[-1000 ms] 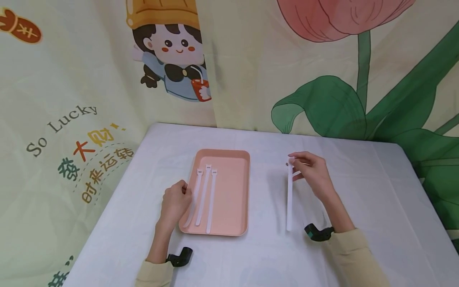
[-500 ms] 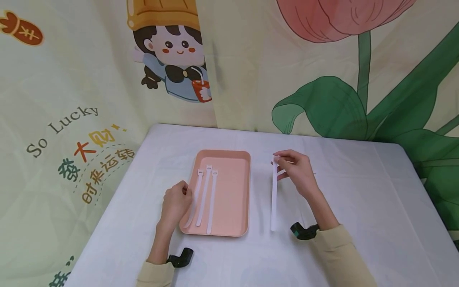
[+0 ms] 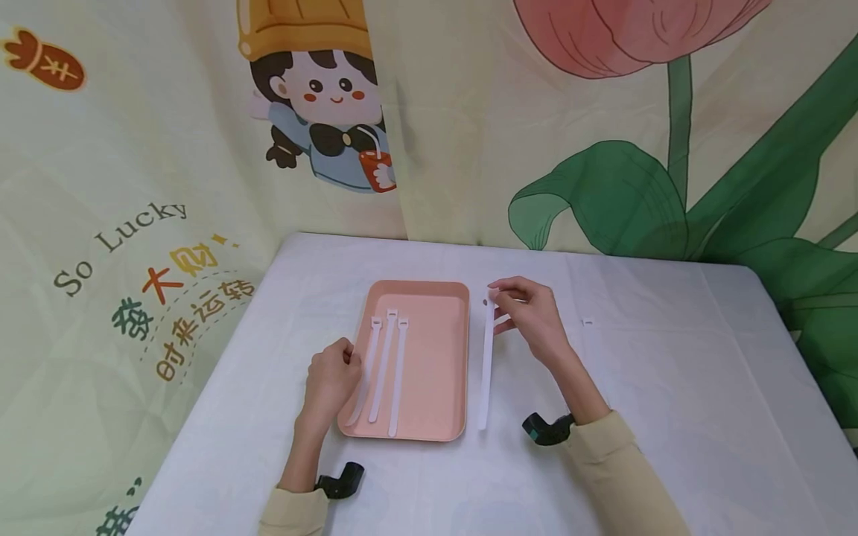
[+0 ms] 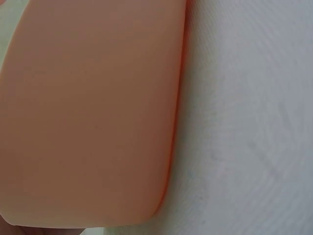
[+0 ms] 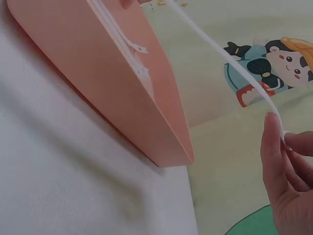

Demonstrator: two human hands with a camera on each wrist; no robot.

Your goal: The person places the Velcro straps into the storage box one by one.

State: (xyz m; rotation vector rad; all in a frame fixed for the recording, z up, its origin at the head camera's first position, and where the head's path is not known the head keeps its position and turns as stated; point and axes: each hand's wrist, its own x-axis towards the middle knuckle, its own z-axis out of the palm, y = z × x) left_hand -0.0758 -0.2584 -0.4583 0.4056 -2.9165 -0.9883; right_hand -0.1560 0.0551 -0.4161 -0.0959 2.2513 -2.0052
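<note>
head view, long white strap (image 3: 485,372), pinched by right hand (image 3: 529,316)

Three ties (image 3: 383,365) in tray (image 3: 436,387), fourth tie (image 3: 486,372) right.

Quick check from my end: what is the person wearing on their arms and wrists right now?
Both arms wear long, pale beige sleeves; the left sleeve and right sleeve end at the wrists. A small black camera is strapped at the left wrist, and a black one with a teal edge at the right wrist. The left hand and right hand are bare: no gloves, rings or watch visible.
</note>
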